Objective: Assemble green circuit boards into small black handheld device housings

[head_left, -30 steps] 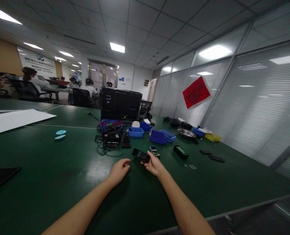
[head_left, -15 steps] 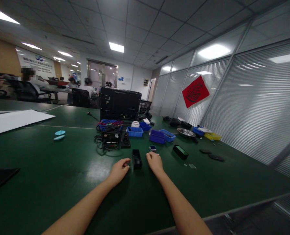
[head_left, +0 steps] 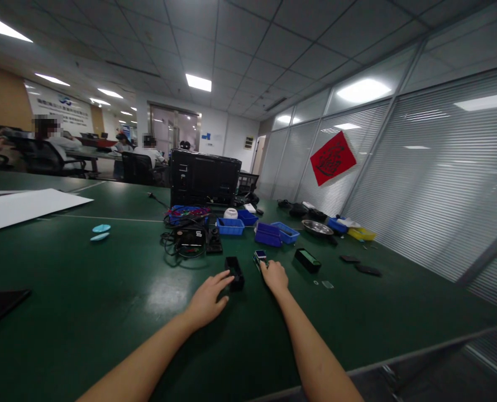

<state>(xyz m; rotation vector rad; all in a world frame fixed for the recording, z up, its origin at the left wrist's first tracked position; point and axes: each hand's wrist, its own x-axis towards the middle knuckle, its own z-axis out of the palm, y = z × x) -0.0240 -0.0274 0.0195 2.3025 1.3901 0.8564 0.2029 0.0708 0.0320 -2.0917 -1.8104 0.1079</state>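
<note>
My left hand (head_left: 209, 298) lies on the green table (head_left: 106, 290) with its fingers stretched out. Its fingertips touch the near side of a small black box-like device (head_left: 234, 272). My right hand (head_left: 275, 276) is just right of that device, back up. Its fingers curl down onto the near end of a small device with a lit screen (head_left: 259, 257); the grip itself is hidden behind the hand. A black block with a green top (head_left: 308, 259) lies further right, apart from both hands.
Beyond the hands are a tangle of cables with a black unit (head_left: 190, 240), several blue bins (head_left: 271, 233), a metal bowl (head_left: 318, 228), and a large black case (head_left: 204, 180). A white sheet (head_left: 22, 206) lies far left. People sit at desks in the background.
My right hand set the black device down on the table, let it go and moved forward to the small screen device. My left hand opened and reached to the black device.
</note>
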